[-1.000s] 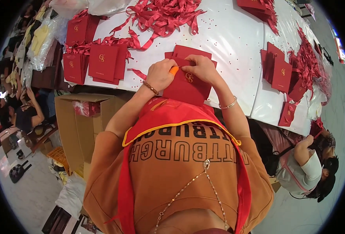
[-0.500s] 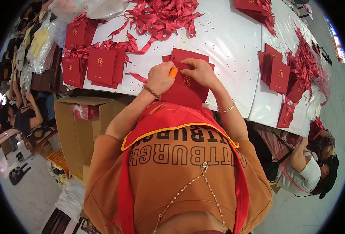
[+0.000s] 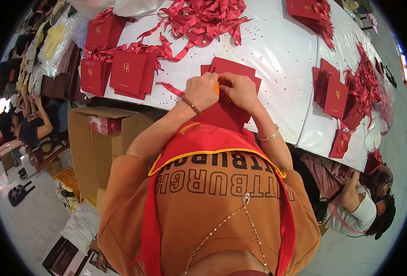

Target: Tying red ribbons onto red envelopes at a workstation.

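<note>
In front of my waist a flat dark-red paper bag [image 3: 226,115] lies at the table's near edge, on top of more red bags [image 3: 234,66]. My left hand [image 3: 202,94] is closed around a small orange object [image 3: 217,87], perhaps a tool's handle; most of it is hidden by the fingers. My right hand [image 3: 239,89] is curled over the bag, its thumb and fingertips pinched together against the orange piece and the left hand. What those fingertips hold is too small to make out. A red ribbon end [image 3: 170,89] lies left of my left hand.
A heap of red ribbons [image 3: 203,20] covers the far middle. Red bags with ribbon handles stand in stacks at left [image 3: 129,71] and right [image 3: 336,94]. An open cardboard box [image 3: 88,152] is at my left. Another person [image 3: 355,202] sits at the right.
My right fingers have come in against my left hand and now touch the orange object. The left hand has turned slightly. The whole view has shifted, so everything on the table sits further right.
</note>
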Motion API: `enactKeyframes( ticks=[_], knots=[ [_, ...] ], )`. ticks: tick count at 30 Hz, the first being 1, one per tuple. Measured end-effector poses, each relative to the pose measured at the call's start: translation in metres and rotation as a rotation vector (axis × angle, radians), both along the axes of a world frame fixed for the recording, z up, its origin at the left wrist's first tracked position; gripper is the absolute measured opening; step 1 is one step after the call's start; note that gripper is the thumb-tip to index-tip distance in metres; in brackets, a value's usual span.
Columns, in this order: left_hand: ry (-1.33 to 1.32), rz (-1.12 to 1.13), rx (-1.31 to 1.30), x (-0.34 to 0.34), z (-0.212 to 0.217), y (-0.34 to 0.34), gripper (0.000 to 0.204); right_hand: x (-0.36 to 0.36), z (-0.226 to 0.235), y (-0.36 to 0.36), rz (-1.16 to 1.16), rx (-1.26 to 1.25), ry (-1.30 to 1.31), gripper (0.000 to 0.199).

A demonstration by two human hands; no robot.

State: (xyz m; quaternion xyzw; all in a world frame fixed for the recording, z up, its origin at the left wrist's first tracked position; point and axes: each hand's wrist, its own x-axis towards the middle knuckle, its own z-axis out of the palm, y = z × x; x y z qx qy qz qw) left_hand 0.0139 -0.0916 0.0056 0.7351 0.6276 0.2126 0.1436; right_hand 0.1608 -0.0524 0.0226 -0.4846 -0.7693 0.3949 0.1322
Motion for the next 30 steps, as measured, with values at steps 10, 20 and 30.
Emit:
enactKeyframes(
  ticks=[10,20,30],
  knots=[
    [-0.130,-0.146,0.080,-0.027,0.004,0.025,0.019,0.004,0.006,0.001,0.083,0.092,0.009,0.019],
    [-0.138,-0.679,-1.106,-0.036,0.039,0.099,0.021,0.001,0.014,-0.016,0.142,0.582,-0.002,0.016],
    [-0.441,-0.179,-0.695,-0.035,-0.016,0.102,0.023,0.003,0.005,-0.003,0.116,0.277,0.011,0.018]
  ],
)
